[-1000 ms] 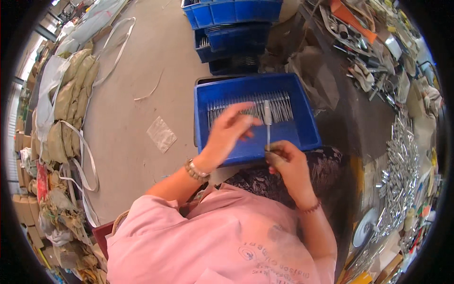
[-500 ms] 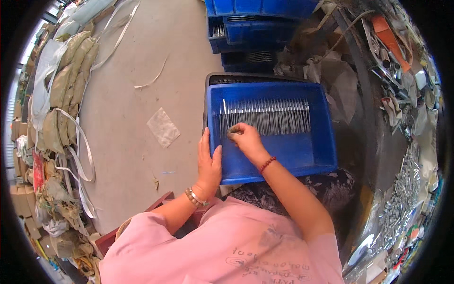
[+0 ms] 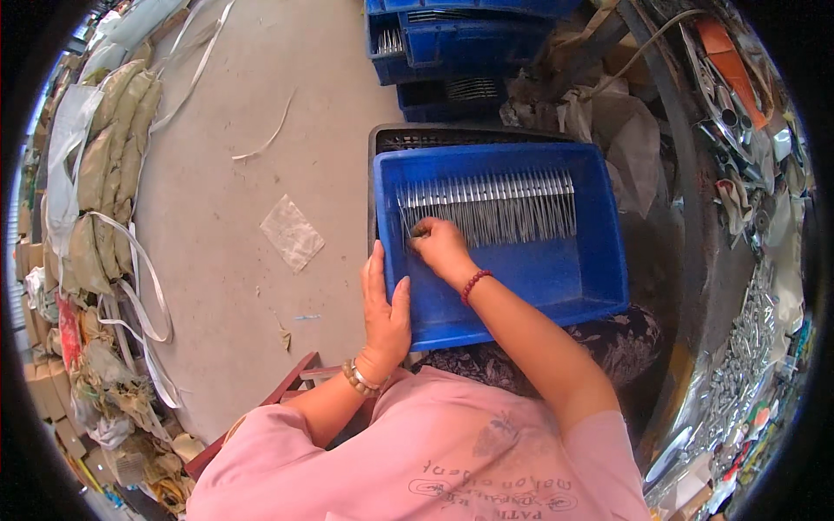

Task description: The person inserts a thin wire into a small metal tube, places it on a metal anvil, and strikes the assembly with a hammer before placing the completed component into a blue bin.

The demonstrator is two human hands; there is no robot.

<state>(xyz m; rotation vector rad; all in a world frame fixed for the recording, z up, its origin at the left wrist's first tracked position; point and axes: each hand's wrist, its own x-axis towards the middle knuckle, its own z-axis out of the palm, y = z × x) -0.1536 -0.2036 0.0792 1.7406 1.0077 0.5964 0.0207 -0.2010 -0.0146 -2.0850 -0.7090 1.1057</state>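
A blue plastic bin [image 3: 539, 278] lies in front of me, tilted slightly. Along its far side runs a row of thin metal rods [image 3: 512, 217] standing close together, with shiny upper parts in a line. My right hand [image 3: 445, 252] reaches into the bin at the left end of this row. Its fingers are pinched together; dark grey shows at the fingertips, and what they hold cannot be made out. Against the bin's left wall rests my left hand [image 3: 385, 317], fingers stretched along the outside and thumb apart near the rim.
Under the bin is a black crate [image 3: 375, 139]. More blue bins [image 3: 469, 48] with metal parts are stacked beyond. Right, loose metal pieces [image 3: 743, 347] lie heaped beside a dark frame. Left are stacked sacks [image 3: 113, 174] and straps; a clear plastic bag [image 3: 293, 234] lies on the floor.
The bin sits slightly lower and farther right in view, apparently as my head shifts. My right hand has moved a little toward the left end of the row. My left hand stays at the bin's wall.
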